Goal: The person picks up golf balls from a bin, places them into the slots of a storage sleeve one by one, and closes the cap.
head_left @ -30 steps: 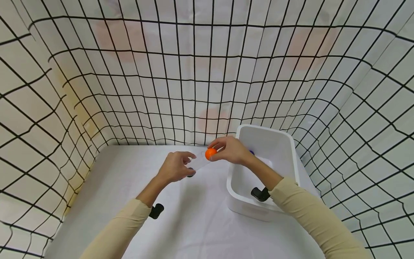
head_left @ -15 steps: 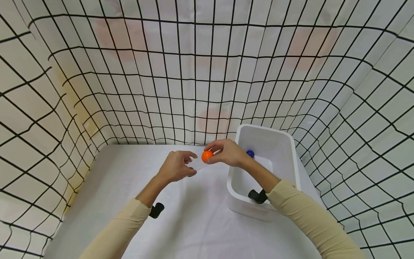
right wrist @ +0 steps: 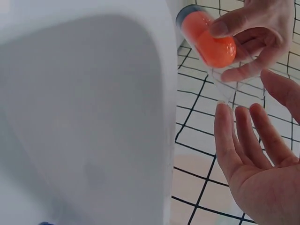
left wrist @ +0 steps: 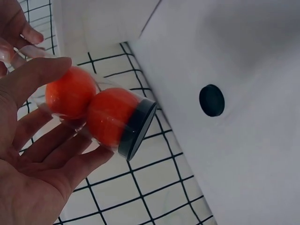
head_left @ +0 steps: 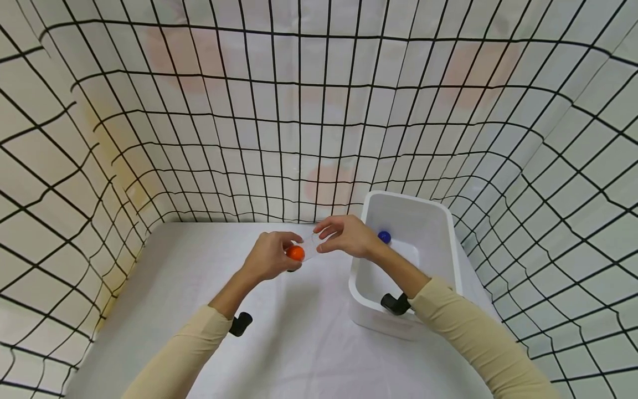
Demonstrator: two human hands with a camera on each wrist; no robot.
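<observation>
My left hand (head_left: pixel 266 257) grips a clear tube (head_left: pixel 310 246), with the thumb on one side and the fingers on the other. Inside, two orange balls (left wrist: pixel 110 117) (left wrist: pixel 71 93) sit one behind the other against the tube's black end cap (left wrist: pixel 137 130). The tube is tilted, its clear end toward the right. My right hand (head_left: pixel 346 235) is at that end with its fingers spread and nothing between them. Whether a fingertip touches the tube's rim (right wrist: pixel 229 96) I cannot tell. A separate round black cap (left wrist: pixel 212 100) lies on the white surface.
A white plastic bin (head_left: pixel 355 282) stands to the right, under my right forearm, with a blue ball (head_left: pixel 384 236) inside. Black netting (head_left: pixel 319 122) rises around the back and sides of the white-covered table (head_left: pixel 189 266). Black camera mounts (head_left: pixel 241 324) are on both wrists.
The orange ball in my right fingers has gone into the tube and slid left to within my left hand's grip. My right fingers have let go of it. Both hands stay nearly in place.
</observation>
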